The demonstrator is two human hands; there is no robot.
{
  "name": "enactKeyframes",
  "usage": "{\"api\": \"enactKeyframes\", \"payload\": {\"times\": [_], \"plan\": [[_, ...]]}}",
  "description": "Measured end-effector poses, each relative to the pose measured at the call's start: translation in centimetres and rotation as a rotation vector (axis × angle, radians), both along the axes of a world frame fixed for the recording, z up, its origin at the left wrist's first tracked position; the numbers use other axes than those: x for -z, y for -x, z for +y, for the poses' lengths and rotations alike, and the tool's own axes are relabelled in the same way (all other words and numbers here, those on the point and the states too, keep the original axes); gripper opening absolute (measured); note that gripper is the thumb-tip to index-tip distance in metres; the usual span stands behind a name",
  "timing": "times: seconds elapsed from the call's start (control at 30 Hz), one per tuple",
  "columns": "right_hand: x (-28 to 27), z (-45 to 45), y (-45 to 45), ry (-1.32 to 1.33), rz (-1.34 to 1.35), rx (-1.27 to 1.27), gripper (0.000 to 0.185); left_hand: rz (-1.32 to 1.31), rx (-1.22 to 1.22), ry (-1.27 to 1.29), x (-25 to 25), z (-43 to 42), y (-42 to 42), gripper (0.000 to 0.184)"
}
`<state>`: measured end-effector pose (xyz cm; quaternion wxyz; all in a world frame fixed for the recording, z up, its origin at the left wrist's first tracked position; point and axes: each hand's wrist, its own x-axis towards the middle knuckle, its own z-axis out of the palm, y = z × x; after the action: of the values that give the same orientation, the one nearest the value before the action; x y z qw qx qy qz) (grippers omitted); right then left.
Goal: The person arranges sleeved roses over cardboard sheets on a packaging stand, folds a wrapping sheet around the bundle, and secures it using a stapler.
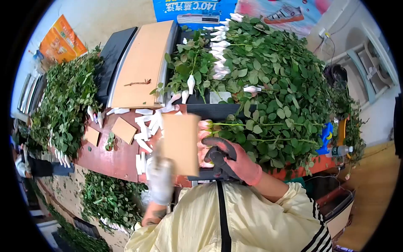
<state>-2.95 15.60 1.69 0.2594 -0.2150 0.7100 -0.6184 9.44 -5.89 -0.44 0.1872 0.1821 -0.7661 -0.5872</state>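
Note:
My left hand (160, 180), in a white glove and smeared by motion, grips the left edge of a tan cardboard piece (180, 145). The cardboard is held beside a row of pink rose heads (204, 133), whose leafy stems (273, 136) stretch to the right. Over the lower roses is my right hand (228, 159), in a pink glove with dark grey palm and fingers. Its fingers are curled together, and what they hold, if anything, is hidden. White paper sleeves (145, 128) lie scattered left of the cardboard.
Heaps of roses in white sleeves (218, 52) fill the back and right of the table. Large cardboard sheets (145, 63) stand stacked at the back left. Smaller cardboard pieces (124, 130) lie on the red tabletop (105, 157). A water bottle (341, 150) sits at right.

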Motion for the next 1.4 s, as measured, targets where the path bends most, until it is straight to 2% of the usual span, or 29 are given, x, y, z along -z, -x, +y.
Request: {"api": "enactKeyframes", "payload": {"times": [0.03, 0.07, 0.1, 0.17, 0.2, 0.23, 0.33, 0.4, 0.43, 0.5, 0.57, 0.63, 0.67, 0.73, 0.8, 0.87, 0.93, 0.97, 1.0, 1.03, 1.07, 1.13, 1.2, 1.23, 1.27, 1.33, 1.37, 1.4], "plan": [[-0.1, -0.3, 0.3, 0.023, -0.059, -0.002, 0.033, -0.027, 0.087, -0.015, -0.8, 3.5, 0.5, 0.055], [-0.1, 0.1, 0.9, 0.008, -0.075, -0.003, 0.027, 0.134, 0.151, -0.361, -1.2, 5.4, 0.9, 0.059], [-0.1, 0.8, 2.0, -0.034, -0.073, -0.010, 0.022, 0.131, 0.146, -0.368, -1.2, 5.0, 0.7, 0.059], [-0.1, 2.0, 4.3, -0.091, -0.174, -0.038, 0.012, 0.081, 0.194, 0.250, -0.9, 2.9, 0.6, 0.068], [-0.7, 2.4, 4.9, -0.055, -0.432, -0.049, 0.013, 0.053, 0.130, 0.461, 0.3, 1.9, 1.0, 0.068], [-0.2, 2.0, 5.1, -0.122, -0.401, -0.025, 0.005, 0.056, 0.144, 0.505, 0.0, 1.7, 1.5, 0.063], [1.3, 1.1, 4.9, -0.258, -0.354, -0.043, 0.006, 0.034, 0.327, 0.663, -1.7, 2.5, 3.8, 0.048], [3.1, 1.1, 5.5, -0.334, -0.326, -0.069, 0.009, 0.108, 0.406, 0.658, -1.4, 3.4, 5.5, 0.046], [3.9, 0.9, 5.6, -0.346, -0.139, -0.055, 0.011, 0.131, 0.414, 0.692, -1.0, 3.7, 6.2, 0.044], [4.8, 1.3, 5.5, -0.381, -0.017, -0.045, 0.016, 0.157, 0.425, 0.724, -0.3, 3.9, 7.1, 0.043], [3.9, 0.9, 5.2, -0.468, 0.155, -0.056, 0.020, 0.078, 0.560, 0.774, 0.0, 3.9, 7.6, 0.043], [1.6, 0.9, 4.4, -0.715, 0.331, -0.139, 0.028, 0.047, 0.595, 0.793, 0.3, 4.1, 7.4, 0.043], [-0.6, 0.7, 4.0, -0.718, 0.327, -0.129, 0.028, 0.011, 0.610, 0.813, 0.4, 4.2, 7.3, 0.043], [-3.6, 0.6, 3.6, -0.790, 0.738, -0.257, 0.028, -0.019, 0.622, 0.804, 0.1, 4.3, 7.3, 0.046], [-5.1, 0.5, 5.1, -0.492, 1.277, 0.122, 0.039, -0.027, 0.658, 0.854, 0.1, 4.0, 7.6, 0.045], [-4.9, -0.8, 10.4, -0.484, 1.544, 0.148, 0.048, -0.015, 0.695, 0.870, 0.2, 4.1, 7.6, 0.043], [-3.5, -1.4, 14.1, -0.750, 1.078, -0.233, 0.038, -0.025, 0.656, 0.974, 0.3, 4.3, 7.5, 0.042], [-3.2, -0.8, 13.0, -0.789, 1.130, -0.364, 0.025, -0.026, 0.667, 1.024, -0.2, 4.3, 7.6, 0.040], [-1.8, -0.7, 11.5, -0.811, 1.186, -0.388, 0.015, -0.018, 0.655, 1.039, -0.3, 4.2, 7.7, 0.040], [-2.8, -0.4, 9.2, -0.936, 1.249, -0.481, 0.012, -0.026, 0.655, 1.042, 0.0, 4.2, 7.6, 0.039], [-0.2, 0.1, 8.4, -0.847, 1.216, -0.481, 0.011, -0.041, 0.664, 1.039, 0.2, 4.3, 7.2, 0.038], [1.2, 0.7, 6.3, -0.892, 1.281, -0.405, 0.012, -0.023, 0.642, 1.093, -0.8, 4.9, 7.0, 0.036], [0.6, 0.8, 5.9, -0.900, 1.232, -0.430, 0.013, -0.523, 0.799, 1.015, -3.7, 5.7, 7.3, 0.031], [0.4, 0.9, 5.5, -0.906, 1.175, -0.449, 0.013, -0.522, 0.835, 1.050, -4.0, 5.6, 7.6, 0.046], [1.0, 1.2, 5.3, -0.904, 1.164, -0.430, 0.013, -0.522, 0.850, 1.064, -4.3, 5.3, 8.1, 0.046], [2.4, 1.9, 5.4, -0.840, 1.213, -0.396, 0.017, 0.129, 0.672, 1.030, -4.6, 4.4, 9.2, 0.070], [0.1, 1.4, 5.0, -0.979, 0.990, -0.443, 0.025, 0.010, 0.698, 1.085, -3.6, 4.2, 9.8, 0.092], [0.8, 1.8, 4.2, -0.982, 0.976, -0.429, 0.025, -0.042, 0.787, 1.115, -2.0, 3.8, 10.3, 0.091]]}}
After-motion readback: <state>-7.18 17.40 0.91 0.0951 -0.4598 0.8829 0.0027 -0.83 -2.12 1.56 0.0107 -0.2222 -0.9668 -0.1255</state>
